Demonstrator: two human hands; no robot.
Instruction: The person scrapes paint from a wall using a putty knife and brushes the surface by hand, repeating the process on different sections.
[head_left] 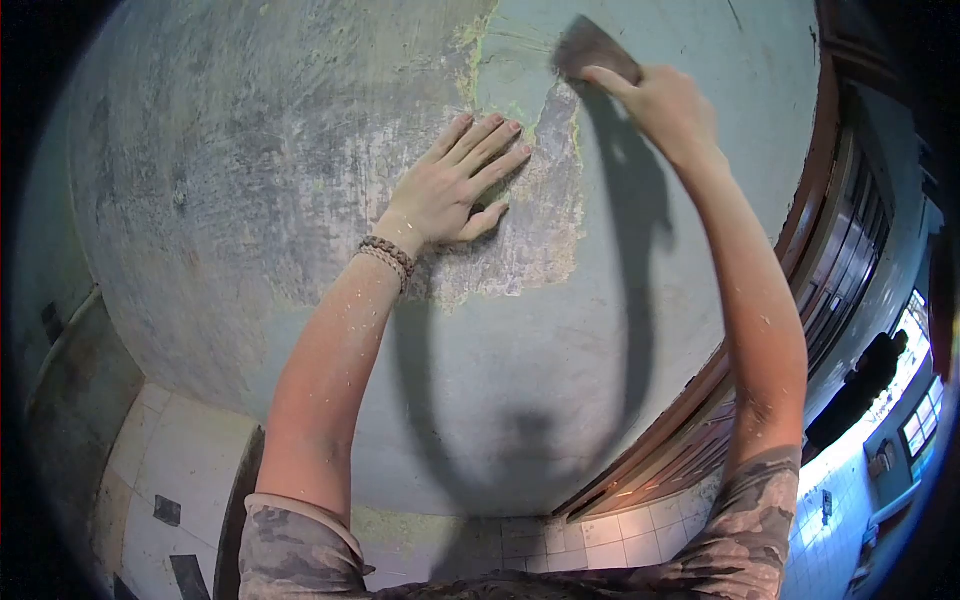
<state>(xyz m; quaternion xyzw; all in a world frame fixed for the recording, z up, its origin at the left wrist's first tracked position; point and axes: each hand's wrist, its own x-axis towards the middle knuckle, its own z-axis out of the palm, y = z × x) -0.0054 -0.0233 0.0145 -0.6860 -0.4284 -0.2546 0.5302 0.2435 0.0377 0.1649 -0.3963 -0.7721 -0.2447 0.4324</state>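
My left hand (455, 185) lies flat against the wall, fingers spread, on a patch where the paint is gone and rough grey plaster (300, 170) shows. A braided bracelet circles that wrist. Up and to the right, my right hand (665, 110) grips a scraper (597, 52) with a wide, dark blade, blurred by motion. The blade is at the pale green paint (640, 320), just above the ragged edge of the bare patch. Its handle is mostly hidden in my fist. Small flakes dot both forearms.
To the right runs a wooden frame (800, 210) with a slatted shutter (850, 230). Beyond it a person in dark clothes (857, 390) stands near bright windows. Floor tiles (610, 535) show below, and a pale ledge (180, 480) with dark pieces sits at lower left.
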